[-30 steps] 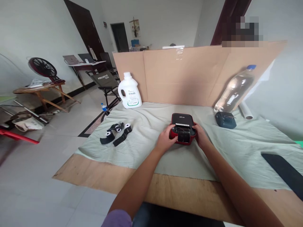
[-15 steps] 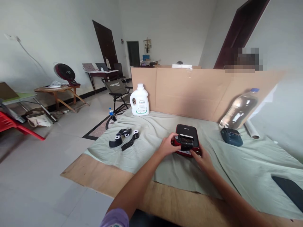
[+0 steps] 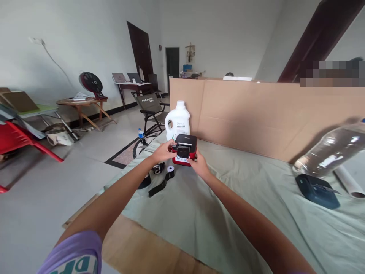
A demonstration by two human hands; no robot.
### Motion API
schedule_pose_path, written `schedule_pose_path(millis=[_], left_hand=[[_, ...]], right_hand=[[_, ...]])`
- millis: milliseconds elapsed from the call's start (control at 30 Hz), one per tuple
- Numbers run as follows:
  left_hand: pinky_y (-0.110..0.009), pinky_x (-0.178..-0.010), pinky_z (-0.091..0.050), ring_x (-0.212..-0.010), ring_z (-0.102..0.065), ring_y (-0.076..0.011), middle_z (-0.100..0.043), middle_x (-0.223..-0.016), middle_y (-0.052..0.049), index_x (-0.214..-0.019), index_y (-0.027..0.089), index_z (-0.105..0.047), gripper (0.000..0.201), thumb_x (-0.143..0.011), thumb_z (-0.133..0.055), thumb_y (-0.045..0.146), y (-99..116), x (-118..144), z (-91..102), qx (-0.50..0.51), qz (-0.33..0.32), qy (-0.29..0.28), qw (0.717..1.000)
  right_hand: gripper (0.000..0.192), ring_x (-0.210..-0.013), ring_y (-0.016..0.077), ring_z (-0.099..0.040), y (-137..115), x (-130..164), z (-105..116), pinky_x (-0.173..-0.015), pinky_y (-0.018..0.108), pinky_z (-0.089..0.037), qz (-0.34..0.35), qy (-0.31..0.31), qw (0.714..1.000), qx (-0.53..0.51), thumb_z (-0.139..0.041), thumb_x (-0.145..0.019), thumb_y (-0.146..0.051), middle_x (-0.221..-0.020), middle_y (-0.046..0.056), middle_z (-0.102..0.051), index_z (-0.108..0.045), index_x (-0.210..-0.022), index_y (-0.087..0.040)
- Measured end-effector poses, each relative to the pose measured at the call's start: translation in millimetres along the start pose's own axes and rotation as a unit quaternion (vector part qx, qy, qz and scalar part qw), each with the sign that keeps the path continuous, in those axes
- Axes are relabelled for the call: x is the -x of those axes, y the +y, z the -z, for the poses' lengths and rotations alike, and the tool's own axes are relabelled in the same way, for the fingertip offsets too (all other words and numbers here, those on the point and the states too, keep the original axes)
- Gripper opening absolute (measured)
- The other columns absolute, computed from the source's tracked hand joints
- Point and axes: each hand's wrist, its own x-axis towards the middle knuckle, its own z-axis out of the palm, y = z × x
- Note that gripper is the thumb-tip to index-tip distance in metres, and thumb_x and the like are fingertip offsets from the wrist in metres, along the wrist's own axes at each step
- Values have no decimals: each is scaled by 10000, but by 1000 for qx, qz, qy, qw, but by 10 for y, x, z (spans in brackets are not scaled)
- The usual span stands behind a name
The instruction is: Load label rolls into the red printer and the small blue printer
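Left hand (image 3: 164, 152) and right hand (image 3: 199, 164) have the red-and-black device (image 3: 186, 140) gripped by its sides, just in front of the white jug (image 3: 182, 121). Black rolls (image 3: 163, 184) crowd the near-left; rightward, roomy cloth (image 3: 251, 182).

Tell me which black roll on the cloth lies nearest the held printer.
The rightmost roll, whose long unrolled strip trails toward the viewer; the other rolls lie farther left of the held printer.
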Motion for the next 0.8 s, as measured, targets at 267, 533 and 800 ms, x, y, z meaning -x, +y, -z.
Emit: schedule_pose_path(millis=[267, 533, 800], left_hand=[[-367, -833, -547, -891, -681, -236, -707, -972, -53, -1147, 200, -554, 629, -636, -819, 452, -516, -235, -21, 47, 96, 35, 994], [-450, -1132, -413, -1322, -560, -293, -615, -1397, -141, -1444, 174, -465, 741, -748, -704, 262, 93, 216, -98, -84, 76, 203, 973], [-446, -1139, -422, -1294, -593, -287, -651, -1375, -87, -1310, 249, -635, 426, -895, -592, 339, 1031, 989, -1974, -221, -56, -101, 968]], right_hand=[[789, -1149, 267, -660, 230, -339, -236, -1042, 466, -512, -83, -34, 995, -32, -677, -781, -232, -1420, 92, -606, -411, -1523, -223], [581, -1064, 265, -670, 452, 1068, 1601, -899, 431, -558, -78, 2, 988, 131, -614, -814, -370, -1373, 124, -627, -585, -1374, -220], [698, -1275, 439, -443, 709, 2361, 3748, -1016, 550, -366, -344, 282, 747, 494, -634, -791, -502, -1361, 291, -487, -506, -1316, -61]])
